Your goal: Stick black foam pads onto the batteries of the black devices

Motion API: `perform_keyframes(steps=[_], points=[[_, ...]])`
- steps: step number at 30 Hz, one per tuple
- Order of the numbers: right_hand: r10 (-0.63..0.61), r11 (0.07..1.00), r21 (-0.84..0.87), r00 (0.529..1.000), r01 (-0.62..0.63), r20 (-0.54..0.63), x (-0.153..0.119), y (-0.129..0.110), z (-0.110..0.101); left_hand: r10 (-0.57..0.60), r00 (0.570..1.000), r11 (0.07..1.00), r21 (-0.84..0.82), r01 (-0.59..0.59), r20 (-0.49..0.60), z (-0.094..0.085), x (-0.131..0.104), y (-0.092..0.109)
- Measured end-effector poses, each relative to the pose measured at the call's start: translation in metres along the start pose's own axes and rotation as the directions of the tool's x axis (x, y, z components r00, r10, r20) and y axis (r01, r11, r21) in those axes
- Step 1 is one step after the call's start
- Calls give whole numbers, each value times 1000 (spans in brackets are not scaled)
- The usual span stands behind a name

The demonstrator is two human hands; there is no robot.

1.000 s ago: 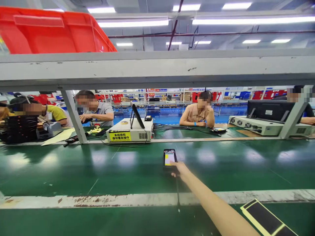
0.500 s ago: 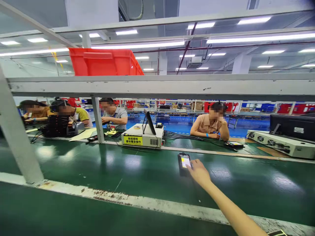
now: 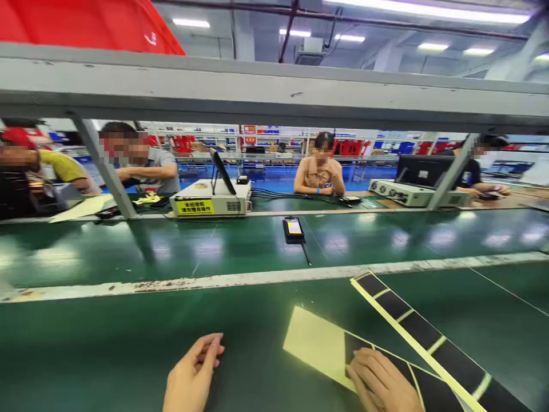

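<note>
My left hand (image 3: 193, 372) is raised over the near bench with thumb and fingers drawn together; nothing shows between them. Lower right, my right hand (image 3: 381, 380) has its fingers bent and pressed together on a pale yellow backing sheet (image 3: 317, 343) of black stickers. Its fingertips are at the edge of the black sticker beside a bare yellow stretch; whether that sticker is lifting is hidden. A second strip of black stickers (image 3: 422, 329) lies to the right, partly overlapping the first. Beyond the white rail, a handheld device (image 3: 294, 229) with a lit screen lies on the green surface.
A white rail (image 3: 240, 278) divides the near bench from the green belt. Across it stand a white equipment box (image 3: 206, 200) with a tilted screen and another box with a monitor (image 3: 418, 171). Several people sit opposite. A shelf beam (image 3: 257, 86) carries a red crate (image 3: 86, 26).
My right hand has left the handheld device and come back to the sticker sheet. My left hand has come into view. The camera has tilted down and turned right.
</note>
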State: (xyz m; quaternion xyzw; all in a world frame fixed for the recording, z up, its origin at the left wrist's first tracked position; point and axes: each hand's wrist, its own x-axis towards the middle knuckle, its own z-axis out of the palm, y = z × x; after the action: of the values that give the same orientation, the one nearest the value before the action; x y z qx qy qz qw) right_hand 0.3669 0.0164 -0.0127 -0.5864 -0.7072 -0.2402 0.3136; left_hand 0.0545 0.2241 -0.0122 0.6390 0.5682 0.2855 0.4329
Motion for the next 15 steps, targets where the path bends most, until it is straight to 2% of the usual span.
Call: perform_keyframes(steps=[3,6,11,15], points=[[135,983,130,989,-127,-61,-5,-13,0,5,1000,999,35,-5,20,7,-4,5],[157,972,185,986,-144,-57,1,-22,4,26,999,999,42,-27,36,10,-5,7],[144,979,120,978,-163,149,1,-27,14,40,999,999,21,-41,31,6,3,7],[111,987,77,937,-144,331,-3,-26,18,64,998,998,11,-65,25,6,4,9]])
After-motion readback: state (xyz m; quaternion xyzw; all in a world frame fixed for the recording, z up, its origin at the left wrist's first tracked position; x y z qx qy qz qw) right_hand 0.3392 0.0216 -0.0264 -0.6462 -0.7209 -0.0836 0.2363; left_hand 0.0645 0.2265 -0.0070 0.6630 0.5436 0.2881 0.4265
